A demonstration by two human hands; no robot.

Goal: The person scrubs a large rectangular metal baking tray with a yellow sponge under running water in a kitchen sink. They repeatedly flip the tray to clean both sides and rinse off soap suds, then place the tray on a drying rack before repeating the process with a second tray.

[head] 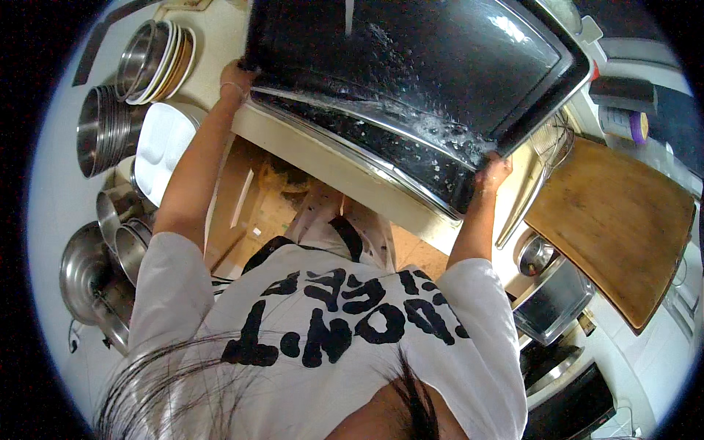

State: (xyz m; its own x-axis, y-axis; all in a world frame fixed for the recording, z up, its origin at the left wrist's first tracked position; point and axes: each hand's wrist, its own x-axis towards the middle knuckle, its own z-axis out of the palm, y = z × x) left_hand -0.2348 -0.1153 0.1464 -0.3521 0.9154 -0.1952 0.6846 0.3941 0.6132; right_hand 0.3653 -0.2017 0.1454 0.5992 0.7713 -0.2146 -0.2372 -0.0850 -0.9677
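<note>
A large black rectangular panel with a metal edge (429, 60) leans up before me, wet and streaked with whitish suds or residue. My left hand (237, 80) grips its left side near the lower corner. At the lower right corner, my right hand (493, 169) is closed around the edge. Below the panel lies a black surface with a shiny metal rim (379, 140), spotted with white flecks, along the front of the pale counter (324, 165). The fingertips of both hands are partly hidden behind the panel.
Stacked plates (179, 63), steel bowls (104, 132) and a white compartment tray (162, 143) stand at left, with steel pots (88, 275) lower down. A wooden board (610, 220), wire strainer (550, 137) and clear container (555, 302) are at right. An open cabinet (247, 192) lies below.
</note>
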